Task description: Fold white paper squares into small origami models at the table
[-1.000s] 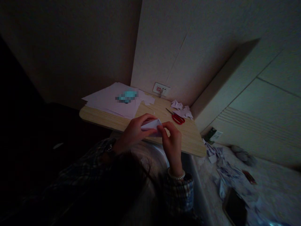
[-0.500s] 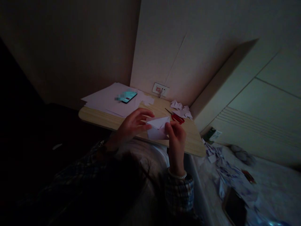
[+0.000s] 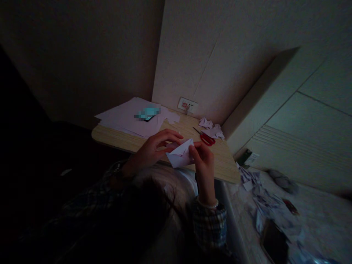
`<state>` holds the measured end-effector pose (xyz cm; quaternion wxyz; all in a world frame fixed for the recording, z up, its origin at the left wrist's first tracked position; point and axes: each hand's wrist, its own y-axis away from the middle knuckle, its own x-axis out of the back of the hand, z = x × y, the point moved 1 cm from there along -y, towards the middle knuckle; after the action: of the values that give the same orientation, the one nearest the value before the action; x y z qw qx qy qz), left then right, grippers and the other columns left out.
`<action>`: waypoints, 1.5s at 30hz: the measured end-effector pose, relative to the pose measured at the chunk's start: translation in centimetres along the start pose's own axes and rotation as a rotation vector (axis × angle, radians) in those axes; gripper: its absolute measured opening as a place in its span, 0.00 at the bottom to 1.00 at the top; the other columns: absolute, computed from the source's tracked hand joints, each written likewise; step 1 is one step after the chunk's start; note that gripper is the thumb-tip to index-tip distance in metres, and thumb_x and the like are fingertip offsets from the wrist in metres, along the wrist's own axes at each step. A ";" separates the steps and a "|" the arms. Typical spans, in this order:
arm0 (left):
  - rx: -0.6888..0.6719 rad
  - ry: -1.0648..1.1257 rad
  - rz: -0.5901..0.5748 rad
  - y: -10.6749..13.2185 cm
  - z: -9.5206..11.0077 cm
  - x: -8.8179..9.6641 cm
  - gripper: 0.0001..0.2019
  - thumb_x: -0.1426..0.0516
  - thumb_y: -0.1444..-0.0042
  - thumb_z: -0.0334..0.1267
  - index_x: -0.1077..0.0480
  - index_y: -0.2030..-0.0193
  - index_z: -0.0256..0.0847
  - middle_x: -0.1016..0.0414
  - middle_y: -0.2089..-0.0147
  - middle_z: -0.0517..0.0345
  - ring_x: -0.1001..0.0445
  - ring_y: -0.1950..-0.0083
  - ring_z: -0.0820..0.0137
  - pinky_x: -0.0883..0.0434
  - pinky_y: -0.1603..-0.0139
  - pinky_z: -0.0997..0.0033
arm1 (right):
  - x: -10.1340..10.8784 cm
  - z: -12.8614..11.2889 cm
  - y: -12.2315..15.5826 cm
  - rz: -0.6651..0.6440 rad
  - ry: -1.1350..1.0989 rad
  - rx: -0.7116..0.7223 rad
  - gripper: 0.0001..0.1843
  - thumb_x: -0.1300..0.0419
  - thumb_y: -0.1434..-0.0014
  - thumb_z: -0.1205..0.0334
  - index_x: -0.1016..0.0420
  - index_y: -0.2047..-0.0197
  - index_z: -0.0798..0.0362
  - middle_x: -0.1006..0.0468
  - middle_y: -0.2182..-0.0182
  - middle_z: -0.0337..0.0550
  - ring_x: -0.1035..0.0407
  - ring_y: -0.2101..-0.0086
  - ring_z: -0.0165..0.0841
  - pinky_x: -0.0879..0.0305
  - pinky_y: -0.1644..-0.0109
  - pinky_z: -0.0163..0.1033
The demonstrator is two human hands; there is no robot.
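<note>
A small white folded paper [image 3: 180, 154] is held up over the front edge of the wooden table. My right hand [image 3: 203, 158] pinches its right side between thumb and fingers. On the other side, my left hand [image 3: 157, 146] has its thumb and fingers around the paper's upper left edge, partly hidden behind it. A flap with a diagonal fold faces me. Just beyond my right hand lie red-handled scissors [image 3: 206, 139], their blades pointing back to the left.
Large white sheets [image 3: 121, 117] lie on the table's left, with a lit phone [image 3: 150, 116] on top. Several folded paper pieces [image 3: 213, 128] sit at the back right, near a wall socket [image 3: 187, 105]. Right of the table [image 3: 228, 168], a bed [image 3: 316, 212] holds more folded papers [image 3: 261, 194] and a dark tablet-like object [image 3: 275, 240].
The folded paper has tilted, its left side dropping lower, and shifted slightly left. My right hand moved a little left with it; the left fingers slid slightly right along its top edge.
</note>
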<state>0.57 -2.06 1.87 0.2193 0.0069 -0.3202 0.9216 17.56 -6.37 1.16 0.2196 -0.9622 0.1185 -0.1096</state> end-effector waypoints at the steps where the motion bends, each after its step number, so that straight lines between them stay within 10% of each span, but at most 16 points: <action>1: -0.029 -0.047 -0.006 0.0 0.1 0.1 0.08 0.43 0.44 0.36 0.26 0.59 0.41 0.28 0.49 0.50 0.29 0.47 0.65 0.28 0.51 0.68 | 0.0 0.0 0.0 0.007 0.017 0.009 0.10 0.42 0.43 0.55 0.31 0.70 0.53 0.32 0.74 0.36 0.37 0.72 0.29 0.40 0.70 0.33; 11: -0.196 -0.258 -0.169 -0.5 1.0 1.4 0.03 0.40 0.47 0.34 0.25 0.69 0.42 0.25 0.53 0.52 0.28 0.50 0.66 0.32 0.46 0.64 | -0.2 -0.8 0.1 -0.058 0.153 0.085 0.08 0.43 0.42 0.58 0.31 0.71 0.52 0.31 0.75 0.36 0.35 0.71 0.29 0.40 0.67 0.35; 23: 0.145 0.115 0.076 -0.3 0.7 -0.5 0.11 0.37 0.53 0.42 0.33 0.74 0.38 0.24 0.64 0.55 0.24 0.62 0.68 0.27 0.60 0.69 | -0.5 -1.7 0.3 -0.026 0.222 0.218 0.08 0.44 0.40 0.61 0.33 0.71 0.52 0.32 0.74 0.36 0.36 0.70 0.29 0.40 0.66 0.35; 45: 0.097 0.253 0.365 -0.2 0.9 -2.4 0.09 0.36 0.56 0.35 0.33 0.75 0.38 0.29 0.70 0.61 0.29 0.67 0.73 0.31 0.64 0.75 | -1.2 -2.3 0.6 0.027 0.214 0.306 0.06 0.44 0.40 0.64 0.33 0.70 0.52 0.32 0.73 0.36 0.36 0.70 0.29 0.39 0.65 0.35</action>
<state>2.68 -3.41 2.38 0.0868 -0.1564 -0.2412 0.9538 15.71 -7.53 2.72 0.3508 -0.8988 0.1361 -0.2250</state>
